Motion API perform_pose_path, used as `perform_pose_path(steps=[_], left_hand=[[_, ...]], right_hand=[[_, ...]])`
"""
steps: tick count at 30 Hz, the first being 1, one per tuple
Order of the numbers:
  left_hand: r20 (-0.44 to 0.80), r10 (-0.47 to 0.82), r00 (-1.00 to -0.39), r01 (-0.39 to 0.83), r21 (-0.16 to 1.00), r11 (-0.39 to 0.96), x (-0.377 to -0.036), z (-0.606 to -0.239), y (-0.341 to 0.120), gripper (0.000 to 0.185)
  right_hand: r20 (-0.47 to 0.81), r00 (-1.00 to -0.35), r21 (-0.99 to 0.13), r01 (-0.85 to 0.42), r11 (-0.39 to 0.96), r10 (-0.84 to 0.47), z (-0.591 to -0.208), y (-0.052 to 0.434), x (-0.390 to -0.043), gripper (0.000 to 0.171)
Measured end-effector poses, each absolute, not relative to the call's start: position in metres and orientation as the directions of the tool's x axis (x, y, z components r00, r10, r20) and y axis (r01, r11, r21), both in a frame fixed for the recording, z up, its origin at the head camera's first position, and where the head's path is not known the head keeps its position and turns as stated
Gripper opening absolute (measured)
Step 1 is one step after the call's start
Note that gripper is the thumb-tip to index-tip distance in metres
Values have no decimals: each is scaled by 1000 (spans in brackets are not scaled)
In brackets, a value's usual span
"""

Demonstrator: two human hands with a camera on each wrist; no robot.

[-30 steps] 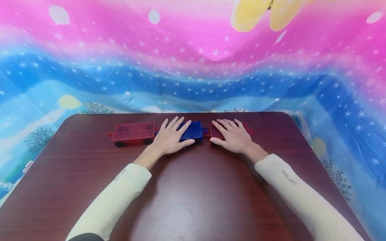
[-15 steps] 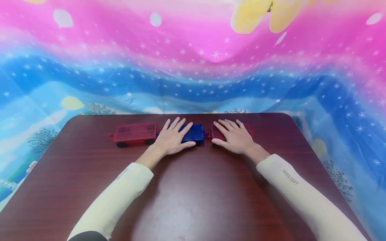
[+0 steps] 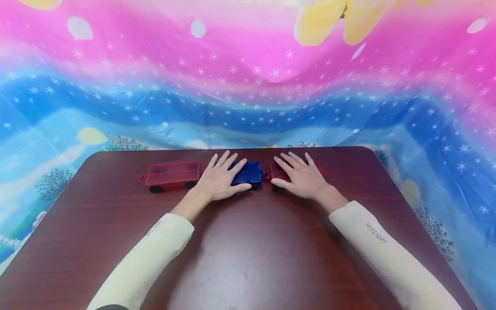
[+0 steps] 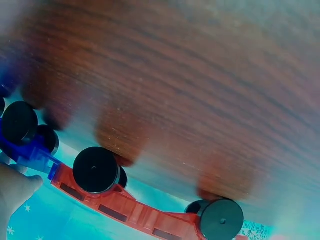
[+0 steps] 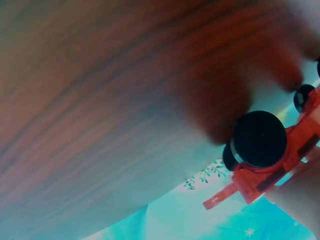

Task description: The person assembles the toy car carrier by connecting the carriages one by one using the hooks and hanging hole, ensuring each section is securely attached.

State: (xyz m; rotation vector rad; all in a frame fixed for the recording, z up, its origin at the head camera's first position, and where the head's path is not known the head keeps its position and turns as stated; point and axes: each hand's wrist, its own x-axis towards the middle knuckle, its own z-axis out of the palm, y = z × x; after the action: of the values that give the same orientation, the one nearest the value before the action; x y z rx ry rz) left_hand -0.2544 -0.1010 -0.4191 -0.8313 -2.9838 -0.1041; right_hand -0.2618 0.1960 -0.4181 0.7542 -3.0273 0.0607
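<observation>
Patterned cloth [image 3: 248,99] backs the desk [image 3: 240,258]. Left hand [image 3: 219,178] lies over a blue car [image 3: 249,173], right hand [image 3: 304,178] over the right red car [image 3: 277,172]; fingers of both are straight, spread apart, clamping nothing. Left red car [image 3: 173,173] appears joined to the blue one, all along the far side. Compared with a second earlier, no hand or car has visibly shifted, suggesting a steady hold.

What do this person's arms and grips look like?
The pale cream, fabric-like left sleeve carries small, blurred dark marks; the matching cream right sleeve carries dark lettering, apparently "Let's Slim". Both are tube-shaped. The left grip and right grip are bare, five-fingered hands.
</observation>
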Motion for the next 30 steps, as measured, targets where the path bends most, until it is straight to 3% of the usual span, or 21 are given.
perform_pose_path(steps=[30], left_hand=[[137, 364, -921, 382, 145, 913, -233, -410, -154, 78]], right_hand=[[116, -862, -105, -504, 857, -493, -402, 163, -254, 76]])
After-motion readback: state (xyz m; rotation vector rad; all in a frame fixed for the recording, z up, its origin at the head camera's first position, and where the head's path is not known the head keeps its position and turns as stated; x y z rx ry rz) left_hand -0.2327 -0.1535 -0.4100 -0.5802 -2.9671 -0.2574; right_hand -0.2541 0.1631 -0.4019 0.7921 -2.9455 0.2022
